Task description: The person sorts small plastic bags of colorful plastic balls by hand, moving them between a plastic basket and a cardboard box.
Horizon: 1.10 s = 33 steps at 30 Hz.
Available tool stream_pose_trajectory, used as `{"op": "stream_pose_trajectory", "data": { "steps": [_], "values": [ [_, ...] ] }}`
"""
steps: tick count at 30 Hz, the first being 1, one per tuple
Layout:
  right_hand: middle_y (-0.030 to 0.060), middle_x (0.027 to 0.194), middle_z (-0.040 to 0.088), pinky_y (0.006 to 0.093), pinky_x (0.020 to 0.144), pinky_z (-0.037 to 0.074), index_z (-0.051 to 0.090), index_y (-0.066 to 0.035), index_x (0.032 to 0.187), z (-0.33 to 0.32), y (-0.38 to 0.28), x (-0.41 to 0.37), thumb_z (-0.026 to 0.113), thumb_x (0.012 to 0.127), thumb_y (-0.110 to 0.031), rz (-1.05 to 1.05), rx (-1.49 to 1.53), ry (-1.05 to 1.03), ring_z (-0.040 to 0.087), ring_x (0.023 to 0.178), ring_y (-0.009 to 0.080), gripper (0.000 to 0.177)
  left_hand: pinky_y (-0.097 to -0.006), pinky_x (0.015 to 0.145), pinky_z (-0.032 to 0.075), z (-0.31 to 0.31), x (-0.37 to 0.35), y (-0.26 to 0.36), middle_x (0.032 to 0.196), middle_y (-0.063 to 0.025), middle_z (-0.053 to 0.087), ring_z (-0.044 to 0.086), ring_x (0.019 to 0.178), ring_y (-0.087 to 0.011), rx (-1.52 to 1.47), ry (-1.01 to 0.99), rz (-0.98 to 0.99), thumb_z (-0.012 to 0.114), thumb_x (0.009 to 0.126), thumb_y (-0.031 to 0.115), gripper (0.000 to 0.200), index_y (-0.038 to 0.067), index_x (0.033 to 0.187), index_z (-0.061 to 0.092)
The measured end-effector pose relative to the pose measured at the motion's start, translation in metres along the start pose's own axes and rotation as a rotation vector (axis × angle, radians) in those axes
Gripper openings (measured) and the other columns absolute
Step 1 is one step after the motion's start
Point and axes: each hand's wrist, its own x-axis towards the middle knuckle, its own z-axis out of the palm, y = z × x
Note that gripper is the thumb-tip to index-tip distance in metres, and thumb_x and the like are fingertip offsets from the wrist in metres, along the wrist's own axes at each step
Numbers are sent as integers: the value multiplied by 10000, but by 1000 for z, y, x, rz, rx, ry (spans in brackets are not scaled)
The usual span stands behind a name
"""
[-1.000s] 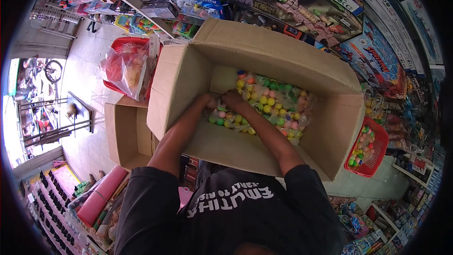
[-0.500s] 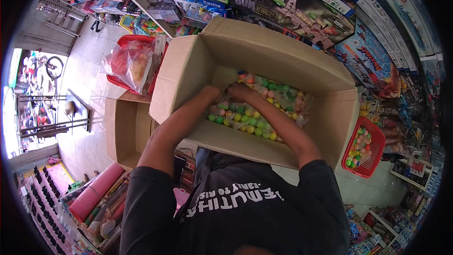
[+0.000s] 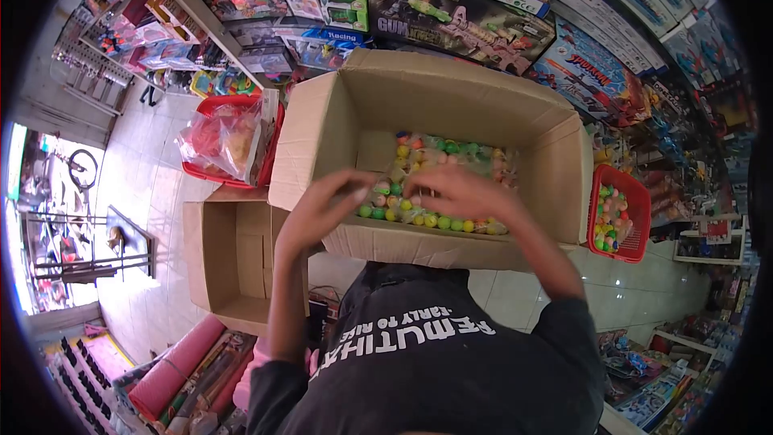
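Observation:
A large cardboard box (image 3: pixel 314 113) stands in front of me with its flaps up. On its floor lie clear plastic packs of small colourful balls (image 3: pixel 439 221), mostly green, yellow and orange. My left hand (image 3: pixel 326 203) is over the near left part of the box, fingers spread, beside the left end of the packs. Above the middle of the balls hovers my right hand (image 3: pixel 455 188), its fingers apart and slightly bent. Both hands are somewhat smeared by motion, and no object shows in either.
A red basket (image 3: pixel 274 153) with plastic bags is at the left, above a smaller open cardboard box (image 3: pixel 201 254). Another red basket (image 3: pixel 642 213) with loose balls is at the right. Boxed toys (image 3: pixel 459 28) line the shelves behind; pink rolls (image 3: pixel 173 366) lie lower left.
Both hands have come up and back towards me from the balls, moving apart with fingers opened. The camera view has shifted a little.

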Motion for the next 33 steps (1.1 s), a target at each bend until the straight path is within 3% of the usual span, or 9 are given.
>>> {"op": "stream_pose_trajectory", "data": {
  "steps": [6, 14, 18, 20, 22, 24, 25, 27, 33],
  "values": [
    [101, 1006, 600, 322, 786, 451, 527, -40, 1092, 56, -61, -54, 496, 898, -237, 125, 550, -37, 586, 927, 205, 278, -264, 810, 437, 30, -107, -49, 934, -79, 619, 567, 900, -127, -593, -94, -106, 530, 879, 139, 219, -4, 1036, 585],
    [88, 1008, 603, 267, 817, 435, 515, -28, 1142, 258, 47, -80, 519, 883, -199, 497, 767, -34, 572, 918, 135, 310, -281, 744, 449, 139, -120, -227, 870, -80, 619, 577, 826, -150, -252, -449, -361, 516, 873, 222, 268, 34, 1049, 592],
    [74, 901, 629, 281, 744, 468, 562, -25, 1047, 371, 138, -111, 537, 856, -213, 701, 657, 268, 607, 827, 154, 269, -325, 724, 455, 171, -122, -288, 859, -113, 629, 595, 830, -221, -39, -504, -588, 547, 824, 282, 333, 36, 1044, 592],
    [64, 863, 636, 289, 709, 480, 578, -28, 1008, 410, 159, -135, 545, 846, -221, 769, 537, 436, 617, 792, 157, 254, -324, 712, 460, 183, -124, -328, 871, -116, 633, 601, 823, -225, 107, -612, -537, 540, 823, 287, 332, 34, 1031, 594],
    [52, 844, 641, 296, 638, 484, 600, -54, 945, 428, 164, -164, 547, 830, -221, 1129, 708, 584, 619, 753, 145, 210, -323, 700, 465, 207, -142, -406, 883, -118, 638, 607, 816, -229, 251, -719, -476, 534, 822, 292, 332, 31, 1017, 596],
    [51, 843, 641, 292, 621, 477, 599, -67, 943, 436, 160, -194, 546, 825, -220, 1197, 838, 832, 617, 748, 139, 201, -326, 618, 473, 207, -142, -496, 886, -112, 643, 609, 763, -202, 424, -791, 66, 501, 840, 322, 343, 29, 993, 594],
    [50, 843, 640, 287, 604, 471, 597, -80, 941, 435, 160, -207, 545, 820, -220, 1242, 956, 1049, 615, 744, 133, 192, -326, 618, 473, 221, -149, -463, 886, -112, 643, 609, 763, -202, 431, -808, 86, 501, 840, 322, 343, 29, 993, 594],
    [49, 840, 639, 284, 596, 465, 593, -86, 948, 429, 153, -230, 541, 821, -225, 1267, 1015, 1194, 613, 739, 135, 196, -322, 548, 464, 203, -127, -383, 883, -102, 644, 593, 712, -182, 0, -481, -848, 486, 844, 345, 365, 28, 995, 585],
    [53, 819, 628, 284, 572, 458, 582, -86, 943, 470, 148, -281, 543, 823, -246, 1343, 1144, 1392, 603, 722, 135, 204, -337, 584, 460, 229, -96, -386, 914, -96, 627, 567, 763, -191, 116, -561, -798, 492, 841, 318, 366, 49, 1081, 554]
  ]
}}
